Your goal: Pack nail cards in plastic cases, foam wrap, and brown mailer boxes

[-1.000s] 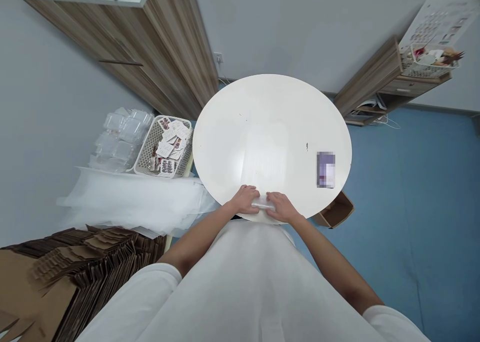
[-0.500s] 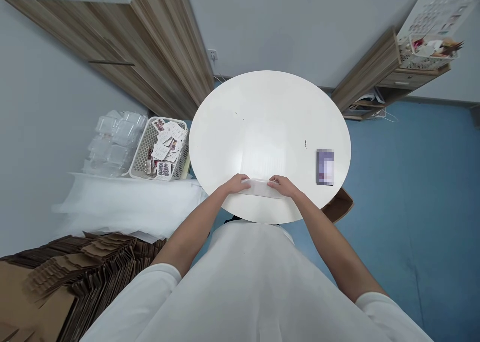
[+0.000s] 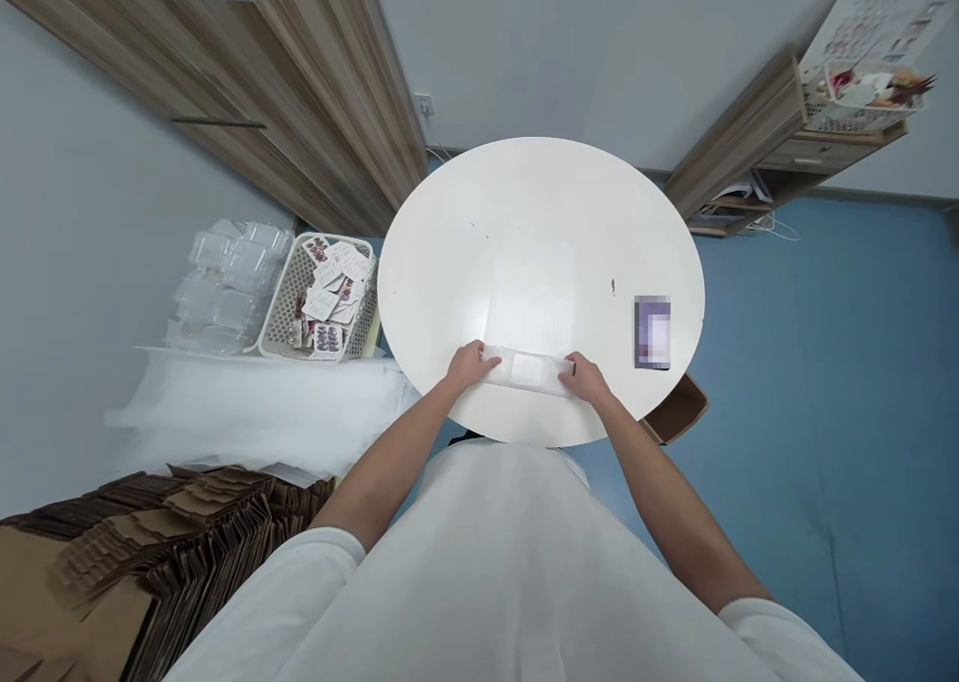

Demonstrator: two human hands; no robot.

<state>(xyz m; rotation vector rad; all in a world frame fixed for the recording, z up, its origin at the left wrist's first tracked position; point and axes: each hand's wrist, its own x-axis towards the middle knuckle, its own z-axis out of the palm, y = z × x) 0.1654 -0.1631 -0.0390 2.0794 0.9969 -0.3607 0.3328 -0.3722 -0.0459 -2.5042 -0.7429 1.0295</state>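
A thin, translucent white foam sheet [image 3: 530, 298] lies flat near the middle of the round table. Its near end is folded over into a flat strip [image 3: 524, 369], in which a paler rectangle shows; what lies inside I cannot make out. My left hand [image 3: 471, 364] is closed on the strip's left end, thumb on top. At the right end, my right hand [image 3: 586, 376] grips the strip between thumb and fingers. Both hands rest close to the tabletop.
On the round white table [image 3: 539, 178] lies a blurred purple item [image 3: 652, 333] at the right. To the left are a basket [image 3: 281, 308] of cards, clear plastic boxes [image 3: 229, 278], stacked white sheets [image 3: 262, 407] and folded cardboard [image 3: 187, 552]. An open carton [image 3: 678, 409] stands lower right.
My hands have moved apart to the strip's two ends, the right hand going further right. The strip's middle is now uncovered, and the pale rectangle shows there.
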